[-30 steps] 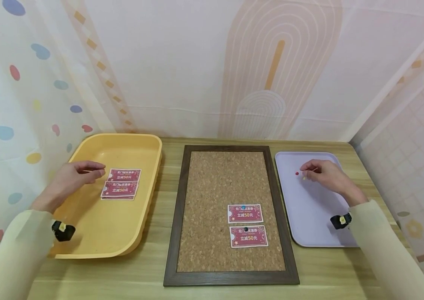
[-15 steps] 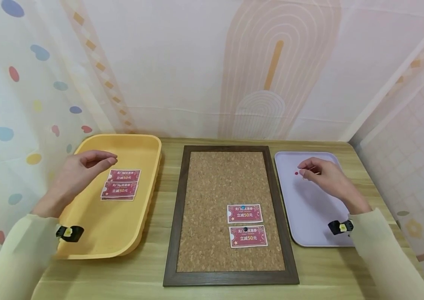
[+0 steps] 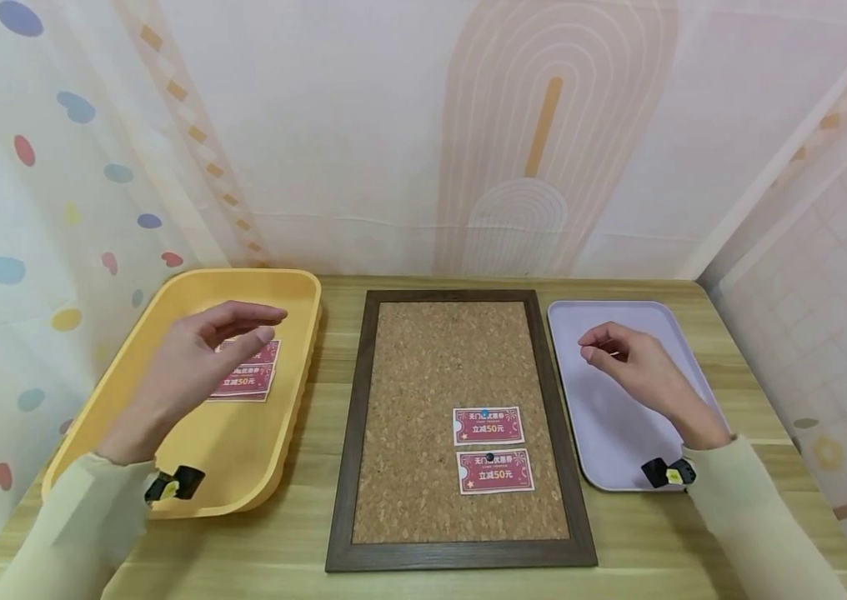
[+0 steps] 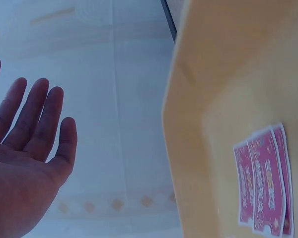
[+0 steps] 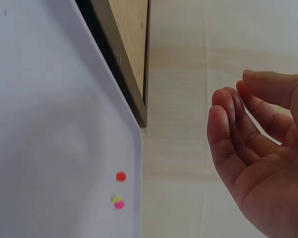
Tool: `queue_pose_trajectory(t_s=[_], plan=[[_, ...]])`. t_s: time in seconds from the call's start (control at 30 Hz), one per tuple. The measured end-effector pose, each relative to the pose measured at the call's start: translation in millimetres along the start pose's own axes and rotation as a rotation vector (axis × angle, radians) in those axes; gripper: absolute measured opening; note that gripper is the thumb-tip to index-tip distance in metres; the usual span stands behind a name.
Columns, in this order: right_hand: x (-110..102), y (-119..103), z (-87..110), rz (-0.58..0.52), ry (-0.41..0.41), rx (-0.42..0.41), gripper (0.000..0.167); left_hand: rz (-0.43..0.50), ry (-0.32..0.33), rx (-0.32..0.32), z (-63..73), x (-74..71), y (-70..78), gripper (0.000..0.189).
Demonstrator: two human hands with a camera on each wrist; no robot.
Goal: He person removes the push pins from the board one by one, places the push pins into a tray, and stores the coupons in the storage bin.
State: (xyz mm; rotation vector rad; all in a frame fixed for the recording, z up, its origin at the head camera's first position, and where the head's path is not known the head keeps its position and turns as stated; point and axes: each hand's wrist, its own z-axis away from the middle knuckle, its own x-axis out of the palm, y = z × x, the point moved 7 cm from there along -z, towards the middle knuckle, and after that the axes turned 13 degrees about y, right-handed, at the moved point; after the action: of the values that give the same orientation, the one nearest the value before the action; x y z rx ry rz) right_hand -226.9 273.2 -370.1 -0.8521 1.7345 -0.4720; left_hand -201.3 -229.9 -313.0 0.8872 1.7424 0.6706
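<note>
My left hand (image 3: 194, 362) hovers over the yellow tray (image 3: 302, 367), its fingers loosely bent and holding nothing. Beneath it lie overlapping red coupons (image 3: 247, 385), partly hidden by the hand in the head view; the left wrist view shows the coupons (image 4: 268, 183) on the tray floor. My right hand (image 3: 637, 362) is above the lilac tray (image 3: 596, 446), thumb and fingertips close together with nothing visible between them. In the right wrist view a red pushpin (image 5: 121, 176), a yellow pushpin (image 5: 116, 199) and a pink pushpin (image 5: 119, 204) lie near the tray's edge.
Between the trays lies a cork board (image 3: 423, 433) in a dark wooden frame. An upper coupon (image 3: 498, 429) has a blue pushpin (image 3: 485, 413) in it; a lower coupon (image 3: 506, 477) has a black pushpin (image 3: 490, 457). Patterned curtains (image 3: 363, 125) hang behind the wooden table (image 3: 266, 558).
My left hand has moved right, from the yellow tray's left side to over the coupons. My right hand has shifted slightly left and now hides the red pushpin in the head view.
</note>
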Motion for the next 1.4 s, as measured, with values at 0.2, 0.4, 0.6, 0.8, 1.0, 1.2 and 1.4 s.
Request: queue_pose_trajectory(t_s=[0.2, 0.4, 0.6, 0.8, 1.0, 1.2, 1.4], plan=[[9.9, -8.8, 7.0, -0.03, 0.001, -0.013, 0.01, 0.085, -0.032, 0.063, 10.5, 22.2, 22.0, 0.029], [20.4, -19.5, 14.0, -0.04, -0.029, -0.038, 0.009, 0.005, -0.077, 0.145, 19.0, 49.6, 36.4, 0.031], [33.5, -30.6, 20.0, -0.053, -0.071, -0.089, 0.009, 0.008, -0.171, 0.203, 26.4, 85.9, 44.6, 0.039], [49.8, -40.2, 24.0, -0.102, -0.126, -0.115, 0.009, 0.028, -0.252, 0.255, 35.2, 119.0, 52.6, 0.044], [63.8, -48.4, 27.5, -0.106, -0.177, -0.13, 0.011, 0.043, -0.326, 0.314, 42.4, 145.6, 61.3, 0.048], [75.4, -54.3, 29.8, -0.097, -0.246, -0.144, 0.015, 0.02, -0.424, 0.263, 47.9, 169.3, 59.8, 0.053], [86.3, -59.5, 29.7, -0.076, -0.317, -0.169, 0.019, 0.082, -0.519, 0.158, 55.1, 191.9, 52.9, 0.06]])
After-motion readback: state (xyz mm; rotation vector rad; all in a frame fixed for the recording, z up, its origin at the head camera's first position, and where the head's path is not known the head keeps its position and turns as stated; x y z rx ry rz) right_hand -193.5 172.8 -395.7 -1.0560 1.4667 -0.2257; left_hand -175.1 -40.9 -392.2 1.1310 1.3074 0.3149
